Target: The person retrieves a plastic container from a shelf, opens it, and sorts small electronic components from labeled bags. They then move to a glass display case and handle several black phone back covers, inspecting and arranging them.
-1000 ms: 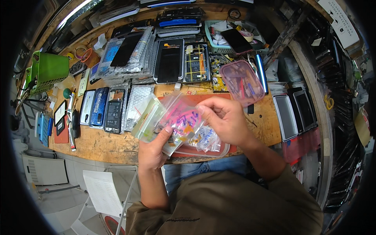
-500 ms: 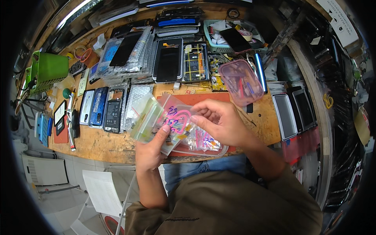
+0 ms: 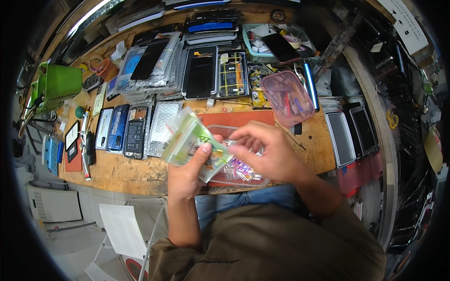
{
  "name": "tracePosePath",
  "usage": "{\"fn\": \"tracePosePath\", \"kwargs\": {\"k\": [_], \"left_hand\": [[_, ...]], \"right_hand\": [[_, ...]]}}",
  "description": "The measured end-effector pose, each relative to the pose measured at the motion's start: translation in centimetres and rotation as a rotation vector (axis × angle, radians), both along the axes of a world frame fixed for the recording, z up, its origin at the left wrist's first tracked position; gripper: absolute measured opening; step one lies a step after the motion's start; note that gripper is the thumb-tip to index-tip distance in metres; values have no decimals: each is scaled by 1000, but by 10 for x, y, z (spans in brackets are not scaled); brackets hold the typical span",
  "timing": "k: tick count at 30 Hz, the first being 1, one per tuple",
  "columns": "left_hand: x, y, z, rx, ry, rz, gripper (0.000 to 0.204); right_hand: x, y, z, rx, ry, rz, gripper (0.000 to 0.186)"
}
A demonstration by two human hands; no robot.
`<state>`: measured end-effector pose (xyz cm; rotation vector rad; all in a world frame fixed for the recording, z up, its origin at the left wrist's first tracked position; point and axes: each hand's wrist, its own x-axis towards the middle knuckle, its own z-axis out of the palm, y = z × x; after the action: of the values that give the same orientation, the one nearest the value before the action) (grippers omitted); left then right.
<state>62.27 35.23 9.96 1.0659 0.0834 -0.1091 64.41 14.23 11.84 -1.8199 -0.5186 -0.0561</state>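
Grasping stacked plastic bags [image 3: 186,140], thumb uppermost: left hand [image 3: 186,177]. Right hand [image 3: 269,152]: at the bags' three o'clock, fingers curled; whether gripping anything cannot be determined.

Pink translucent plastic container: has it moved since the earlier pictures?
No; the pink translucent plastic container keeps its place beside the shiny blue cylinder.

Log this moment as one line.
left hand: holding plastic bags; right hand: beside them, contact unclear; clear tray: more bags
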Motion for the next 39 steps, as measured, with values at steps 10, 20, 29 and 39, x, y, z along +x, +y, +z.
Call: {"fn": "tracePosePath", "kwargs": {"k": [10, 20, 29, 39], "left_hand": [[-4, 14, -13, -191, 10, -22, 50], [-3, 20, -10, -28, -4, 62, 48], [-1, 3, -6, -140, -56, -17, 58], [9, 9, -7, 39, -57, 229, 62]], "right_hand": [[14, 13, -21, 333, 221, -100, 9], [11, -22, 1, -135, -65, -111, 17], [21, 16, -14, 435, 320, -11, 10], [10, 10, -24, 307, 367, 34, 12]]}}
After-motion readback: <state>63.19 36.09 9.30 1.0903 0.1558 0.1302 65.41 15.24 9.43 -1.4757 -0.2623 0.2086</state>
